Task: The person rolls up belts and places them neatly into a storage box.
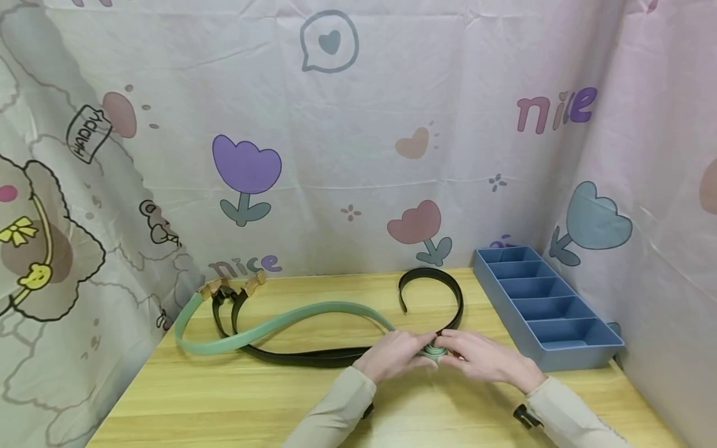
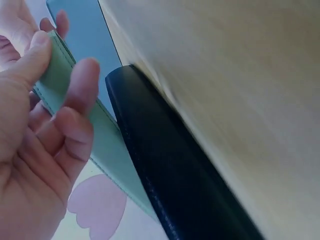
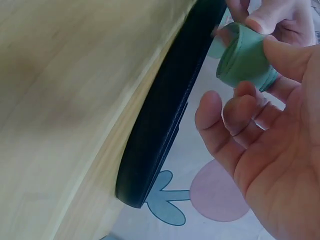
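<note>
A light green belt (image 1: 313, 307) runs in a loop across the table, and its right end is wound into a small coil (image 1: 434, 351). My left hand (image 1: 394, 356) pinches the green strap (image 2: 56, 75) between thumb and fingers where it meets the coil. From the other side my right hand (image 1: 484, 359) grips the rolled part (image 3: 248, 60) with thumb and fingertips. A black belt (image 1: 319, 359) lies partly beneath the green one. It passes behind both hands, and its free end (image 1: 460, 298) curls on the table beyond them.
Right of the hands stands a blue divided tray (image 1: 582, 359) with several compartments. At the far left of the wooden table (image 1: 185, 404) lie a dark buckle (image 1: 225, 294) and tan end pieces (image 1: 254, 283). A printed curtain (image 1: 336, 124) closes off the back and sides.
</note>
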A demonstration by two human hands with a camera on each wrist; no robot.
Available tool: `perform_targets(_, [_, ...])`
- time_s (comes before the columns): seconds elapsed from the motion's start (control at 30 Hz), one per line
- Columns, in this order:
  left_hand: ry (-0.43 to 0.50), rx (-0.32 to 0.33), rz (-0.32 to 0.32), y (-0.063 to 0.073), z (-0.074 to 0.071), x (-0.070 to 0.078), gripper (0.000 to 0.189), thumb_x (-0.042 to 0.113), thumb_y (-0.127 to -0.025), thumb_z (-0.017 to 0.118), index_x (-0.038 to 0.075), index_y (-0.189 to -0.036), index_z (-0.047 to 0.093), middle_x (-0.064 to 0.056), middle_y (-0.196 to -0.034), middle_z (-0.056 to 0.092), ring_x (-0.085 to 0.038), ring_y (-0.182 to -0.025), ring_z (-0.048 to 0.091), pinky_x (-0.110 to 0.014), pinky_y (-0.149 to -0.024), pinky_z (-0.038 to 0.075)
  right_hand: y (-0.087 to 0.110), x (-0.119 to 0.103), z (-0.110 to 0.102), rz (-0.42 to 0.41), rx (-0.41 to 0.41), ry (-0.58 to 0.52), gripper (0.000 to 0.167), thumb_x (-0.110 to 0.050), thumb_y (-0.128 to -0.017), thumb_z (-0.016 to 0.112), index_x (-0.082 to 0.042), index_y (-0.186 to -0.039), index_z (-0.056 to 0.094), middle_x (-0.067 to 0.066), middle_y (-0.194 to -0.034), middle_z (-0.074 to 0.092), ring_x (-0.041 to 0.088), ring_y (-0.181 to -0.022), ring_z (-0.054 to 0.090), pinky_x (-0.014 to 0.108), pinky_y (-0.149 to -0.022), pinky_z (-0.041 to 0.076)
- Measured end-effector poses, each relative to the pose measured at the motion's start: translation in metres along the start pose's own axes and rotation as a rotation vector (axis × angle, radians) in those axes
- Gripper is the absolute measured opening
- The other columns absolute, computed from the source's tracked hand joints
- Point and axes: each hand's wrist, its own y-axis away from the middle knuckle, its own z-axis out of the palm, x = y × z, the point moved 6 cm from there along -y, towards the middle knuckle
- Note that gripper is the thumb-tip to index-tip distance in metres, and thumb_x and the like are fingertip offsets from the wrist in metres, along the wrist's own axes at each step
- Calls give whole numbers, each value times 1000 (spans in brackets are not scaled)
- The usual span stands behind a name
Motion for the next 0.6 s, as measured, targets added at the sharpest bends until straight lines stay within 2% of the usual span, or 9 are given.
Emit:
perform_targets(0.17, [-64, 2, 19, 1, 3, 2, 30, 48, -88, 61, 20, -95, 51, 15, -69, 50, 4, -57, 44, -12, -51, 35, -1, -1, 5, -1, -33, 25, 14, -42, -100, 51, -30, -94, 57, -17, -89, 49, -3, -73, 46, 20, -67, 44])
perform_targets(0.3, [-102, -18, -3, 1, 9, 4, 32, 51, -84, 63, 21, -93, 52, 14, -70, 50, 4, -57, 43, -12, -49, 32, 2, -2, 11, -21, -40, 29, 16, -41, -98, 54, -29, -87, 56, -17, -84, 46, -3, -70, 44, 18, -63, 41])
perform_targets(0.4, [-130, -72, -40, 1, 15, 8, 32, 50, -83, 67, 22, -94, 57, 13, -76, 55, 3, -63, 47, -14, -51, 35, 5, -1, 19, -16, -58, 25, 17, -41, -97, 55, -30, -84, 56, -17, -82, 47, -4, -70, 44, 18, -63, 41])
perform_targets(0.5, [-171, -150, -70, 2, 23, 13, 30, 46, -86, 68, 21, -99, 59, 9, -84, 60, 0, -70, 55, -17, -56, 41, 9, 0, 27, 4, -86, 22, 19, -42, -98, 54, -30, -84, 55, -17, -83, 47, -4, -71, 44, 19, -63, 42])
perform_targets(0.6, [-172, -196, -95, 2, 27, 14, 25, 41, -90, 68, 21, -103, 58, 7, -88, 59, -2, -73, 55, -19, -59, 43, 11, 1, 31, 7, -79, 36, 19, -41, -99, 52, -30, -84, 56, -17, -83, 46, -5, -70, 43, 20, -62, 42])
